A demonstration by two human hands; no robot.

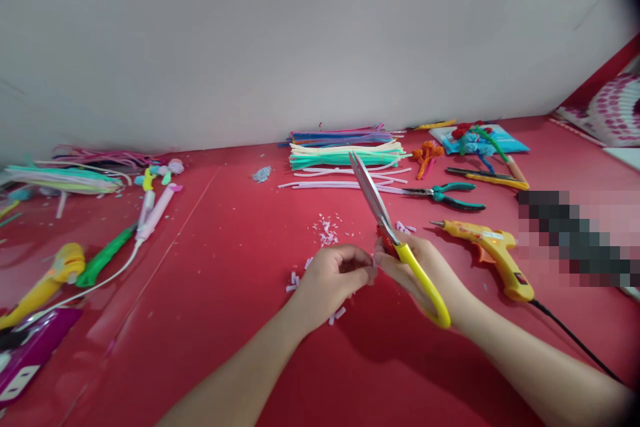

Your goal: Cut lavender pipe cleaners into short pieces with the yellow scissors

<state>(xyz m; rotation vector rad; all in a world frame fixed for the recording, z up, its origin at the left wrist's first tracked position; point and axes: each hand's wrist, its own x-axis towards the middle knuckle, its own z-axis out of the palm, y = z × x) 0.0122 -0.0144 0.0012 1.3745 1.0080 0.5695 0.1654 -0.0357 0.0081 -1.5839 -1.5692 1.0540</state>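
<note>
My right hand [423, 267] is closed around a pair of scissors [390, 233] with yellow handles, their blades pointing up and away. Thumb and fingers of my left hand [335, 277] pinch together close to the right fingertips; what lies between them is too small and hidden to name. Short pale pink cut pieces [295, 280] lie beside and below my left hand, partly covered by it. Just beyond the hands is a scatter of fine pale clippings [329, 230]. A small pale pink bundle [405, 227] rests behind my right hand.
Bundles of pipe cleaners [345, 157] lie against the grey wall. Teal-handled pliers [450, 195] and a yellow glue gun [493, 247] with a black cord are at right. On the left are a pink glue-gun-like tool [157, 212], a green-handled tool [107, 257] and a purple power strip [37, 347].
</note>
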